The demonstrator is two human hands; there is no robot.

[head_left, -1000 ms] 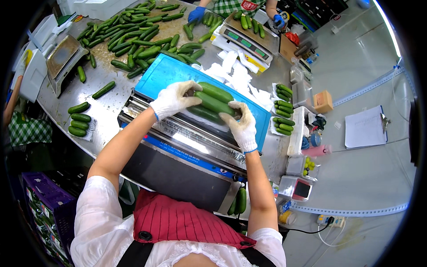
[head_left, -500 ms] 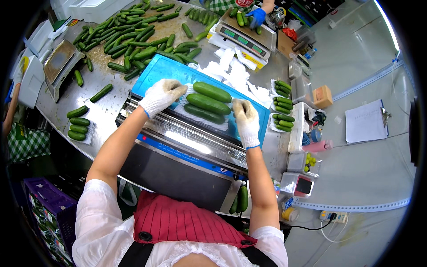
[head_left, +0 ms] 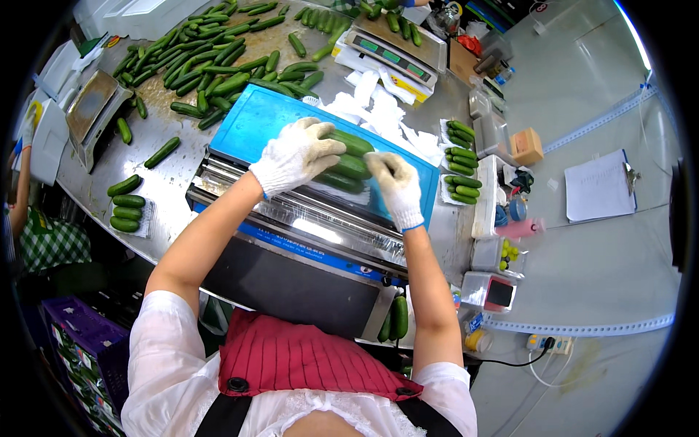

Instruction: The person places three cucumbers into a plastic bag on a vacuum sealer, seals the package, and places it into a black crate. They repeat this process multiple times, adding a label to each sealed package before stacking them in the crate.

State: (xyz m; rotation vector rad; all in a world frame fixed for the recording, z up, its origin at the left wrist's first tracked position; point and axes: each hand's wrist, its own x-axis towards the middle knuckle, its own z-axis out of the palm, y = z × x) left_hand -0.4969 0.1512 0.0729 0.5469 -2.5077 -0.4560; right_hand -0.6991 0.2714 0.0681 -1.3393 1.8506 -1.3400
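Three green cucumbers [head_left: 352, 167] lie side by side on a white netted sheet [head_left: 336, 192], over a film-wrapping machine [head_left: 287, 280] with a blue top plate [head_left: 262, 116]. My left hand [head_left: 300, 156], in a white knit glove, curls over their left ends, fingers bent across them. At their right ends my right hand [head_left: 397, 188], gloved alike, has its fingers curled in against the cucumbers. Both hands partly cover the cucumbers and the sheet. Whether the fingers also pinch clear film cannot be made out.
Loose cucumbers [head_left: 218, 62] pile at the far left. Scales stand at left [head_left: 91, 109] and far right [head_left: 397, 51]. Crumpled white netting [head_left: 378, 109] lies behind the plate. Small cucumber packs [head_left: 459, 156] line the right; another pack [head_left: 127, 211] lies left. A co-worker's arm [head_left: 24, 167] shows at left.
My left hand has moved right, from beside the cucumbers onto their left ends. My right hand has shifted slightly inward. At the far scale, the blue-gloved co-worker's hand has left the view.
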